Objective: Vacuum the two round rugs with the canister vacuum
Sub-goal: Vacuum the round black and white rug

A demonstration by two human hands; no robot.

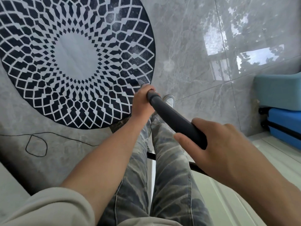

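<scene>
A big round rug (78,59), dark blue with a white net pattern and a pale grey middle, lies flat on the shiny grey stone floor (187,46) and fills the upper left of the frame; a long dark grey vacuum tube (171,116) runs from right of the middle up toward the rug; its pale pointed tip (141,82) touches the rug just inside the lower right edge, where the dark parts have small white specks; the left hand (142,101) is at the far end of the tube, near the tip, with its fingers curled round the tube; the right hand (218,144) is at the near end, thumb on one side and fingers wrapped over the other, so it grips the tube too; a beige sleeve (48,207) covers the left upper arm at the bottom left; under the tube are legs in blue-grey patterned trousers (171,185) and one white shoe (169,100) on the floor just beside the rug's edge; a thin black cord (36,145) lies on the floor at the left below the rug and makes a loop; at the right edge a bright blue hard suitcase (286,126) lies below a soft-looking teal block (278,90); the floor in the upper right mirrors bright window shapes and leaves.
</scene>
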